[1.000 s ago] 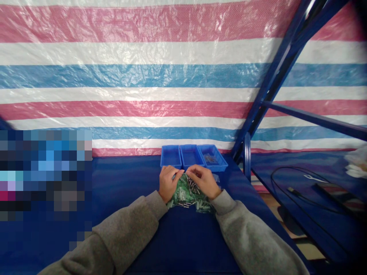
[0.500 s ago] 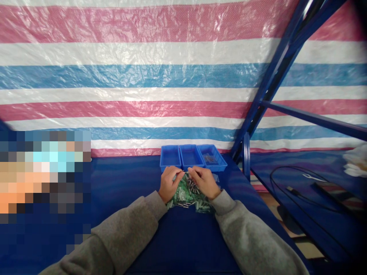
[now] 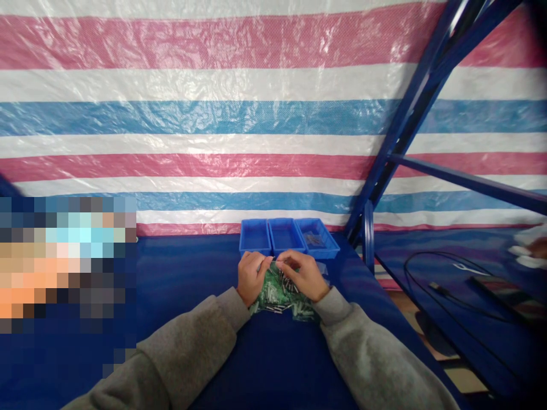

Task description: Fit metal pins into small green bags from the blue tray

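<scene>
My left hand (image 3: 251,277) is closed, thumb against the bent fingers, above a heap of small parts. Close beside it, my right hand (image 3: 304,274) is pinched too, its fingertips almost meeting those of the left. Something thin and small shows between the two sets of fingertips, too tiny to name. Beneath both hands lies a pile of green plastic pieces (image 3: 272,291), partly in clear bags. Dark and silver metal pins or screws (image 3: 290,283) lie among them, and several more metal pieces (image 3: 278,309) are at the near edge. The hands hide part of the pile.
Three blue trays (image 3: 255,234) stand in a row behind my hands; the right one holds a small clear bag (image 3: 315,240). A blue metal frame (image 3: 399,134) rises at right. Black cables (image 3: 444,289) lie on the surface beyond it. A blurred block covers the far left.
The fingertips of both hands have come slightly lower and nearer the pile, still close together. The whole view has shifted a little downward. Trays and pile stay in place.
</scene>
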### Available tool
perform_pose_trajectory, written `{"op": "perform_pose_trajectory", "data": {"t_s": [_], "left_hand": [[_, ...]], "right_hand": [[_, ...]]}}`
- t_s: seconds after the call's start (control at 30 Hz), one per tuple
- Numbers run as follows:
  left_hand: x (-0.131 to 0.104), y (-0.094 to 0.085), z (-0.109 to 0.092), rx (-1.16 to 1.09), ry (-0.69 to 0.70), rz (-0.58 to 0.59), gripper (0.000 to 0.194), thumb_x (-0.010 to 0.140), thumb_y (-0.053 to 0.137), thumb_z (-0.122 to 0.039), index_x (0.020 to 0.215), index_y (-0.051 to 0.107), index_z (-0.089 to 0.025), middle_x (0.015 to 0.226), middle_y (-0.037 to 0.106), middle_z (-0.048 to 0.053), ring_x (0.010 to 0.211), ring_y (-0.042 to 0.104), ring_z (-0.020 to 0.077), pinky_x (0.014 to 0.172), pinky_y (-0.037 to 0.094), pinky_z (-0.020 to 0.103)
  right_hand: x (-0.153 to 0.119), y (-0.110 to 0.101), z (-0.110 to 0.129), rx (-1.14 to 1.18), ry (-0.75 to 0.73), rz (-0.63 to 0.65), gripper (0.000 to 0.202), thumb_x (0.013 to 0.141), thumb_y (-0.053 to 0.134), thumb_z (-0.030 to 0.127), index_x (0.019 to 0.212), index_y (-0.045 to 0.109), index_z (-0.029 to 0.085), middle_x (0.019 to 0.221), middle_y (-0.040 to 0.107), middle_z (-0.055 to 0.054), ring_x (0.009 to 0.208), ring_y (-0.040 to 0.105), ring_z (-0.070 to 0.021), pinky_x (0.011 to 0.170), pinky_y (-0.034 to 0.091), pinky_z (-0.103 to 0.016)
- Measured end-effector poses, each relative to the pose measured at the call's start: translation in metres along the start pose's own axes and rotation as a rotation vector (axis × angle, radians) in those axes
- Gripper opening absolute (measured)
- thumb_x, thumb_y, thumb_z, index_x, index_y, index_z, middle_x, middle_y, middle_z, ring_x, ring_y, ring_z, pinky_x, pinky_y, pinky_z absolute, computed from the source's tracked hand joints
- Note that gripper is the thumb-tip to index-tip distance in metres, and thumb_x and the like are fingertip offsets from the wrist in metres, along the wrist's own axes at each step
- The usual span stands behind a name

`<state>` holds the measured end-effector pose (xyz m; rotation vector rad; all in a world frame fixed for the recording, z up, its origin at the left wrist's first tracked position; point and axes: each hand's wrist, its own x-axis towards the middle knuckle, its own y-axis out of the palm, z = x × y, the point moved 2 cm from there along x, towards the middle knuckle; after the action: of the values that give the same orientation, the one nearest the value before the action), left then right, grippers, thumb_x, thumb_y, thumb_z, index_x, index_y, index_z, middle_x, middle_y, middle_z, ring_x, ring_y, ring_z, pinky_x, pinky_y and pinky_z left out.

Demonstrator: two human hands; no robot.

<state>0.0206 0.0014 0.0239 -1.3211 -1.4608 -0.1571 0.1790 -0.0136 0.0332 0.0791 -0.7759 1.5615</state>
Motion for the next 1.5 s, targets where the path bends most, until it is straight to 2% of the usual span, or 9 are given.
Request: {"op": "perform_pose_trajectory", "data": {"t_s": [0.2,0.37,0.5,0.6,0.77,0.93,1.1,1.27,1.5], "left_hand": [[-0.001,0.0006,0.0007,-0.022,0.019,0.011,0.038,0.09,0.044,-0.028,0.054,0.042,-0.017,0.052,0.043,-0.001,0.056,0.04,0.0124,0.058,0.033,0.027],[-0.0013,0.0018,-0.0014,-0.157,0.037,0.085,0.02,0.089,0.047,-0.028,0.075,0.056,-0.017,0.069,0.058,0.003,0.067,0.052,0.0135,0.064,0.04,0.026],[-0.002,0.0021,-0.0021,-0.224,0.049,0.093,0.017,0.089,0.046,-0.027,0.082,0.058,-0.017,0.076,0.061,0.004,0.071,0.056,0.0139,0.066,0.043,0.026],[-0.0032,0.0024,-0.0007,-0.188,0.062,0.098,0.023,0.09,0.044,-0.027,0.075,0.058,-0.017,0.07,0.059,0.004,0.067,0.054,0.0136,0.064,0.042,0.026],[-0.0043,0.0039,0.0025,-0.063,0.032,0.058,0.038,0.09,0.043,-0.03,0.055,0.046,-0.018,0.053,0.046,0.0,0.055,0.045,0.0119,0.057,0.035,0.026],[-0.0032,0.0049,0.0027,-0.091,0.016,0.061,0.042,0.091,0.041,-0.027,0.05,0.04,-0.018,0.05,0.042,-0.001,0.051,0.042,0.0112,0.056,0.034,0.026],[-0.0029,0.0035,0.0023,-0.158,-0.02,0.111,0.028,0.09,0.042,-0.029,0.066,0.05,-0.017,0.062,0.052,0.001,0.061,0.049,0.0126,0.06,0.039,0.025],[-0.0032,0.0027,-0.0004,-0.258,-0.006,0.096,0.018,0.089,0.044,-0.026,0.078,0.053,-0.017,0.075,0.058,0.004,0.07,0.053,0.0134,0.068,0.043,0.026],[-0.0022,0.0041,-0.0005,-0.273,-0.005,0.043,0.014,0.088,0.048,-0.025,0.079,0.056,-0.017,0.077,0.061,0.004,0.072,0.056,0.013,0.068,0.044,0.024]], "right_hand": [[-0.0005,-0.0012,0.0015,-0.019,-0.009,0.047,0.03,0.087,0.048,0.041,0.071,0.061,0.019,0.057,0.056,0.0,0.052,0.051,-0.0137,0.054,0.04,-0.025],[-0.0004,-0.0022,0.0028,-0.068,0.002,0.046,0.041,0.091,0.04,0.042,0.058,0.051,0.019,0.047,0.048,0.003,0.048,0.047,-0.0118,0.052,0.036,-0.023],[-0.0004,-0.002,0.0027,-0.099,0.006,0.036,0.048,0.092,0.035,0.043,0.052,0.044,0.019,0.043,0.043,0.003,0.045,0.045,-0.0107,0.052,0.035,-0.024],[-0.0001,-0.0021,0.003,-0.098,0.008,0.035,0.048,0.092,0.036,0.043,0.052,0.046,0.019,0.045,0.046,0.003,0.045,0.046,-0.0112,0.052,0.036,-0.024],[-0.0004,-0.0033,0.0042,-0.064,-0.006,0.018,0.029,0.087,0.047,0.043,0.077,0.06,0.019,0.06,0.057,0.0,0.055,0.052,-0.0139,0.055,0.04,-0.025],[-0.0017,-0.0028,0.0043,-0.06,-0.029,0.05,0.032,0.087,0.047,0.042,0.068,0.058,0.019,0.058,0.055,0.0,0.054,0.049,-0.0138,0.054,0.038,-0.025],[-0.0018,-0.0014,0.0056,-0.069,-0.016,0.103,0.047,0.09,0.038,0.045,0.053,0.048,0.018,0.049,0.048,0.001,0.05,0.044,-0.0118,0.052,0.035,-0.024],[-0.0015,0.001,0.0042,-0.071,-0.008,0.146,0.051,0.092,0.033,0.046,0.05,0.043,0.018,0.044,0.042,0.003,0.046,0.041,-0.0103,0.051,0.032,-0.023],[-0.0002,0.0028,-0.0036,-0.159,-0.032,0.067,0.053,0.092,0.033,0.047,0.048,0.038,0.018,0.045,0.037,0.004,0.045,0.036,-0.0091,0.049,0.027,-0.024]]}}
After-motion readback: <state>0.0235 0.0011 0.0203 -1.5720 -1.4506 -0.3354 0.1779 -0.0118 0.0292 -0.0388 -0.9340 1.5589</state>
